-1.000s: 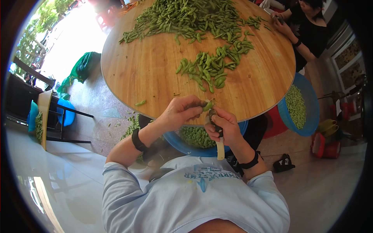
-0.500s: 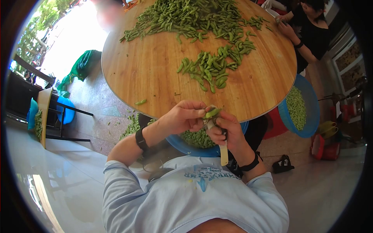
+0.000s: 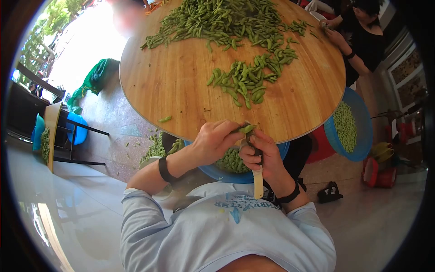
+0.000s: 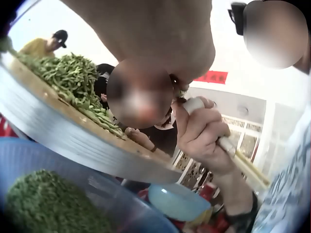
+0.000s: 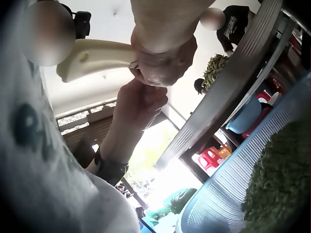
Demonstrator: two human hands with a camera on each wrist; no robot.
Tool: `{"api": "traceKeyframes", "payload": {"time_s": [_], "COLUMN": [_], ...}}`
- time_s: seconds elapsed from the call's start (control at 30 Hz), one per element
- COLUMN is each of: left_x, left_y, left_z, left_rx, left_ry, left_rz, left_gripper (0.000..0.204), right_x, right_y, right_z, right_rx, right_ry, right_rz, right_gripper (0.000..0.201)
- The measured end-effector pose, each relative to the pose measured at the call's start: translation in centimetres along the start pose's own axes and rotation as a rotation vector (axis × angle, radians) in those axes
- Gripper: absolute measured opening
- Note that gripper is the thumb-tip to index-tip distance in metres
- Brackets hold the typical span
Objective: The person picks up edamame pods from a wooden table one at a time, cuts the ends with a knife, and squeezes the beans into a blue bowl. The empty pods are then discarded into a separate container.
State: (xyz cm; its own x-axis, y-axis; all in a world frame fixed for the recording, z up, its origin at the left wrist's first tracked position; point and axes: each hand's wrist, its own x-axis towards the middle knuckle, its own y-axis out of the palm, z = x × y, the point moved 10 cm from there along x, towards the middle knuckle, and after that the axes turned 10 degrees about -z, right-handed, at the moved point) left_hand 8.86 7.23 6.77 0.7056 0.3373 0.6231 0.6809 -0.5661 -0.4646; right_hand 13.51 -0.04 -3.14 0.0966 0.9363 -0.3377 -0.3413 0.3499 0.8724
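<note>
In the head view a green pod (image 3: 247, 129) lies between the two hands, over the near table edge. The left hand (image 3: 215, 139) pinches its left end with thumb and fingertips. Curled fingers of the right hand (image 3: 265, 152) grip a tool with a pale handle (image 3: 258, 183) that points down toward the shirt; its thumb is at the pod's right end. In the right wrist view the same pale handle (image 5: 95, 57) sticks out of the right hand (image 5: 163, 63). The tool's working end is hidden by the fingers.
A large heap of pods (image 3: 217, 20) and a smaller pile (image 3: 244, 81) lie on the round table (image 3: 158, 86). Below the hands is a blue basket (image 3: 210, 172) of green beans, with another blue basket (image 3: 358, 149) at right. A person in black (image 3: 362, 36) sits at the far right.
Both hands stay together near the table edge. The left hand has shifted slightly and its fingers now cover more of the pod; the pale handle has tilted more upright.
</note>
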Motion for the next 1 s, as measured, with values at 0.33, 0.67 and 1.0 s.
{"api": "traceKeyframes", "payload": {"time_s": [0.33,0.67,1.0], "left_x": [-3.3,-2.5,-2.6], "left_y": [2.3,0.3,1.2], "left_z": [6.0,4.0,0.9], "left_rx": [-0.672,-0.020,0.031], "left_ry": [-0.935,-0.480,-0.296], "left_rz": [-0.123,-0.126,0.006], "left_gripper": [0.017,0.011,0.008], "right_x": [0.2,-5.1,-2.8], "right_y": [0.1,1.6,2.3], "right_z": [1.4,5.6,5.3], "right_rx": [-0.211,-1.180,-1.346], "right_ry": [-0.237,-1.227,-1.085], "right_rz": [-0.019,-0.420,-0.301], "right_gripper": [0.021,0.029,0.023]}}
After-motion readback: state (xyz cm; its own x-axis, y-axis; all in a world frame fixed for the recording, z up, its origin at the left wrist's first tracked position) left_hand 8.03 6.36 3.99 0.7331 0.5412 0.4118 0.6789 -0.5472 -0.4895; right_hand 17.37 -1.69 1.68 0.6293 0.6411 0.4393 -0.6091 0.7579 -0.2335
